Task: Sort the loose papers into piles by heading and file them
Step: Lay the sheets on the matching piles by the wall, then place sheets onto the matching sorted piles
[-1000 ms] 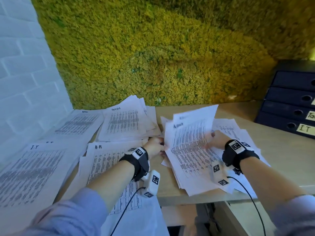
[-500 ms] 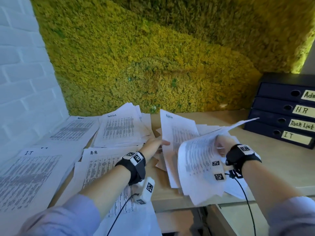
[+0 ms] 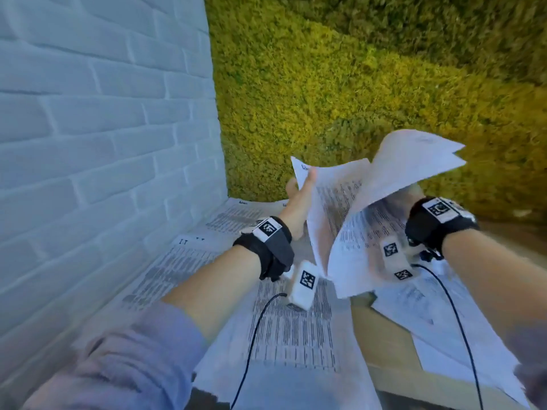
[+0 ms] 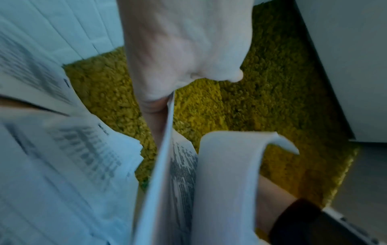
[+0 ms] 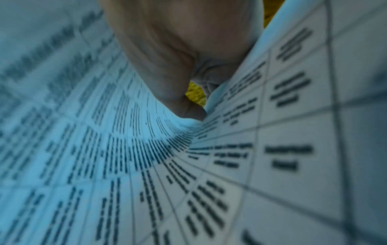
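My left hand (image 3: 299, 199) pinches the top edge of one printed sheet (image 3: 325, 208) and holds it up above the desk; the pinch also shows in the left wrist view (image 4: 167, 99). Right beside it, a curled bundle of papers (image 3: 384, 202) is held in the air. It hides my right hand in the head view. The right wrist view shows that hand (image 5: 167, 58) gripping the bundle (image 5: 272, 149), thumb on the printed side. Below lie sorted piles: one headed IT (image 3: 177, 261), one under my left forearm (image 3: 290, 329), one at the back (image 3: 236, 217).
A white brick wall (image 3: 103, 128) closes the left side and a yellow-green moss wall (image 3: 355, 84) stands behind the desk (image 3: 381, 335). More loose sheets (image 3: 429, 315) lie at the right. Black cables hang from both wrist cameras.
Both hands have lifted their papers higher off the desk. The left hand has drawn one sheet up and away from the bundle. The head view has swung left; the binders are out of sight.
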`<state>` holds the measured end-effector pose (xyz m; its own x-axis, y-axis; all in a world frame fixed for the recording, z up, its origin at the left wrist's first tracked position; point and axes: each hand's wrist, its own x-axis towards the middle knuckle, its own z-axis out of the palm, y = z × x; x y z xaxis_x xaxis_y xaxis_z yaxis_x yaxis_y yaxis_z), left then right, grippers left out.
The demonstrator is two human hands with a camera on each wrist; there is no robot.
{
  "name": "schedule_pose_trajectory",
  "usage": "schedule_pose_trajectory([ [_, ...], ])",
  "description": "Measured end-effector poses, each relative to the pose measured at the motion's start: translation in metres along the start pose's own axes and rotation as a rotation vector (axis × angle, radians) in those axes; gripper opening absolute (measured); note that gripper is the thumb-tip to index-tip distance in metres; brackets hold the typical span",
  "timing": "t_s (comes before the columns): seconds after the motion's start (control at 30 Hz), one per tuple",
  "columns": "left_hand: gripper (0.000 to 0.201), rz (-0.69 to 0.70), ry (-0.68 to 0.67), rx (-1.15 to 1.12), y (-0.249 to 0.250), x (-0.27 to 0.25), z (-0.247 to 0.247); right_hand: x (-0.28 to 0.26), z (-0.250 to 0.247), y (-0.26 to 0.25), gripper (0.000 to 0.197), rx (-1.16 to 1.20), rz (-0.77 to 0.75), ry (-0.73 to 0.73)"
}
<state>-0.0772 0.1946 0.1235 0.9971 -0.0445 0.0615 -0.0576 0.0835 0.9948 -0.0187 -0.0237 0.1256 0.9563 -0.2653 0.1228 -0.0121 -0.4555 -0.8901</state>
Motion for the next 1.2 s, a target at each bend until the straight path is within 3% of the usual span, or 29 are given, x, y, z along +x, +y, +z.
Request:
schedule_pose_trajectory([
  [0.07, 0.104, -0.047, 0.025, 0.032, -0.003, -0.005, -0.022, -0.014, 0.027, -0.028, 0.029, -0.16, -0.01, 0.01],
  [0.1, 0.091, -0.049, 0.056, 0.109, -0.009, -0.001, -0.042, -0.019, 0.042, -0.038, 0.022, -0.217, -0.009, -0.038],
  [0.17, 0.037, -0.016, 0.056, 0.265, -0.025, 0.008, -0.085, -0.021, 0.069, -0.046, 0.023, -0.288, -0.042, -0.111],
  [0.27, 0.017, -0.081, 0.123, 0.216, -0.036, 0.021, -0.143, -0.026, 0.098, -0.057, 0.022, -0.385, -0.075, -0.182],
  [0.33, 0.037, -0.155, 0.082, -0.017, -0.028, 0.011, -0.163, -0.03, 0.117, -0.062, 0.01, -0.456, -0.079, -0.265],
  [0.37, 0.051, -0.201, 0.031, -0.075, -0.03, 0.01, -0.171, -0.03, 0.125, -0.063, 0.006, -0.382, -0.03, -0.262],
  [0.47, 0.052, -0.255, -0.065, 0.086, -0.044, 0.004, -0.197, -0.022, 0.15, -0.067, 0.008, -0.317, -0.045, -0.312],
  [0.57, 0.036, -0.184, 0.193, 0.189, -0.062, 0.02, -0.223, -0.021, 0.169, -0.068, 0.016, -0.07, -0.023, -0.505],
  [0.63, 0.032, -0.078, 0.4, 0.165, -0.063, 0.025, -0.24, -0.02, 0.176, -0.057, 0.037, 0.06, 0.077, -0.771],
  [0.67, 0.035, -0.058, 0.439, 0.143, -0.062, 0.025, -0.248, -0.018, 0.179, -0.047, 0.047, 0.053, 0.115, -0.892],
  [0.73, 0.043, -0.06, 0.429, 0.221, -0.063, 0.021, -0.259, -0.018, 0.192, -0.027, 0.041, 0.037, 0.153, -1.0],
  [0.8, 0.045, -0.109, 0.343, 0.48, -0.066, 0.01, -0.264, -0.025, 0.209, -0.015, 0.015, -0.03, 0.137, -0.86],
  [0.87, 0.048, -0.23, 0.172, 0.883, -0.076, 0.0, -0.268, -0.029, 0.225, -0.011, 0.025, 0.05, 0.2, -0.677],
  [1.0, 0.061, -0.449, -0.248, 1.314, -0.092, 0.003, -0.28, -0.02, 0.253, -0.015, 0.036, 0.278, 0.397, -0.5],
  [1.07, 0.067, -0.464, -0.322, 1.505, -0.094, 0.005, -0.283, -0.009, 0.273, -0.022, 0.028, 0.393, 0.397, -0.465],
  [1.17, 0.07, -0.444, -0.347, 1.574, -0.091, 0.006, -0.275, 0.006, 0.297, -0.036, 0.005, 0.694, 0.412, -0.431],
  [1.2, 0.07, -0.437, -0.353, 1.562, -0.09, 0.006, -0.272, 0.009, 0.301, -0.037, 0.012, 0.731, 0.407, -0.427],
])
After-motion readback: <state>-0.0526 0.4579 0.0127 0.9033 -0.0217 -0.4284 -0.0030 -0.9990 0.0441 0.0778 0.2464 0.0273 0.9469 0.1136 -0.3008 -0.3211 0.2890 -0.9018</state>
